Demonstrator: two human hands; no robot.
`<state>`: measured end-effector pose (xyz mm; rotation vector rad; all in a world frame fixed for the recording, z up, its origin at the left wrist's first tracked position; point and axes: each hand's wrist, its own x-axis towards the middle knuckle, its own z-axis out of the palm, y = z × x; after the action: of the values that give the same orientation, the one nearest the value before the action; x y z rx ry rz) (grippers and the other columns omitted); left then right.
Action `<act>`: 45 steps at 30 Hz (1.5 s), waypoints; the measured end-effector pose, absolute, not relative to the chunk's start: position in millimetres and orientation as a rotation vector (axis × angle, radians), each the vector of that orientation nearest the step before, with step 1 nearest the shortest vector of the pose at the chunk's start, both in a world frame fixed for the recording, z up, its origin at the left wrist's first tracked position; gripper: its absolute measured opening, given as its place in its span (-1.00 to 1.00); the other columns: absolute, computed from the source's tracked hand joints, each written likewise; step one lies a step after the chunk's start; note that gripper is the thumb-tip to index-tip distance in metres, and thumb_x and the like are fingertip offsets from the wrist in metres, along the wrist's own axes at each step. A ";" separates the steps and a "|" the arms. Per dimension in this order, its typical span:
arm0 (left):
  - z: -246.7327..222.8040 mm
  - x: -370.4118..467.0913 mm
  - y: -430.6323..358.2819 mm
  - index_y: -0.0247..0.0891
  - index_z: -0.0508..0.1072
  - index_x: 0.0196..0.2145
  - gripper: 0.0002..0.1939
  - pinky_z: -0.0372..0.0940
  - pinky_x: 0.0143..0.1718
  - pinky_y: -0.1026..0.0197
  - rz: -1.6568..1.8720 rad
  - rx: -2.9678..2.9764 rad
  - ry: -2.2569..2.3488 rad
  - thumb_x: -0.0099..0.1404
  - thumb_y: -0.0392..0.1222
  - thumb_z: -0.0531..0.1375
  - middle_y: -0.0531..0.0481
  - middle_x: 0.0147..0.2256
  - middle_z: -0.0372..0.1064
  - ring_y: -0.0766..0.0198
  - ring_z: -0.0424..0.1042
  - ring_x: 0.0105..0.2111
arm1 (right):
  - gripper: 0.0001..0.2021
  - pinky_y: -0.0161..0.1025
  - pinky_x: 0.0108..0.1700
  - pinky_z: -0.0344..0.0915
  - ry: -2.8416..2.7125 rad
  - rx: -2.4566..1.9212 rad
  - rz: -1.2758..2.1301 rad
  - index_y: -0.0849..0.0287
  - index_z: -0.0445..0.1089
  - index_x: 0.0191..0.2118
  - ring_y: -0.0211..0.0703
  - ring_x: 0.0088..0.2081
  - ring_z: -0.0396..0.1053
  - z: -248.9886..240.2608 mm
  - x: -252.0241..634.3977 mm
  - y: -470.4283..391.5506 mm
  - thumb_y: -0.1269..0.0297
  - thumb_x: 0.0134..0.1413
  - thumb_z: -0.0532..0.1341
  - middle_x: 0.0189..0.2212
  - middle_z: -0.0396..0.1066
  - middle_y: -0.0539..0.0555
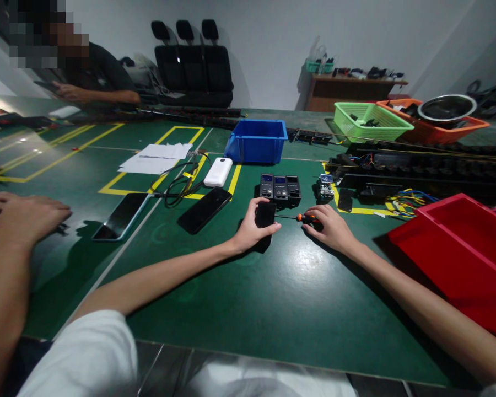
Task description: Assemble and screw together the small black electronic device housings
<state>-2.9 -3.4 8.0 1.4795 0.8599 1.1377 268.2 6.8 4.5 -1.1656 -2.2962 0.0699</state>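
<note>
My left hand [252, 229] is wrapped round a small black box-shaped device [265, 215], held just above or on the green table. In my right hand [325, 225] is a screwdriver [305, 218] with an orange and black handle; its thin shaft points left at the device, and whether the tip touches it I cannot tell. Three similar black modules [280, 188] stand in a row just beyond my hands. To their right is a small module with exposed circuitry [325, 189], with a flat black piece [345, 200] beside it.
A blue bin [256, 141] stands beyond the modules. Left lie two phones [204, 210], a white power bank [218, 172], cables and papers [152, 159]. A red bin [471, 259] sits at right, near black rails and baskets [372, 124]. Another person's hands [28, 218] rest at far left.
</note>
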 end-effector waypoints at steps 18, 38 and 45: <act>6.2 -3.2 -3.1 -0.14 0.12 0.02 -0.42 0.28 -0.14 0.18 1.237 1.580 1.005 0.13 -0.13 0.31 0.04 -0.20 0.19 0.29 0.32 -0.23 | -0.88 -0.20 -0.32 0.32 -2.225 -0.963 0.126 0.12 0.38 -0.21 -0.12 -0.37 0.39 3.4 271.8 -3.9 0.29 0.10 0.22 -0.36 0.45 0.11; 8.4 -2.0 -4.4 -0.14 0.13 0.02 -0.43 0.24 -0.15 0.20 1.238 1.647 1.002 0.12 -0.15 0.29 0.05 -0.21 0.18 0.30 0.29 -0.25 | -0.85 -0.21 -0.35 0.34 -2.323 -0.895 0.034 0.11 0.46 -0.20 -0.13 -0.37 0.43 -0.2 268.0 -8.1 0.32 0.08 0.23 -0.37 0.51 0.13; 9.2 -2.7 -4.6 -0.14 0.11 0.03 -0.43 0.26 -0.16 0.20 1.219 1.597 0.942 0.14 -0.17 0.29 0.06 -0.23 0.21 0.31 0.32 -0.26 | -0.85 -0.20 -0.36 0.34 -2.340 -0.882 -0.042 0.12 0.46 -0.20 -0.12 -0.37 0.42 -1.2 269.3 -7.7 0.34 0.08 0.22 -0.39 0.50 0.13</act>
<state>-2.7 -4.6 9.2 1.5973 0.9420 1.2191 269.3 -7.7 -1.2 -0.8822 -2.3396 -0.0420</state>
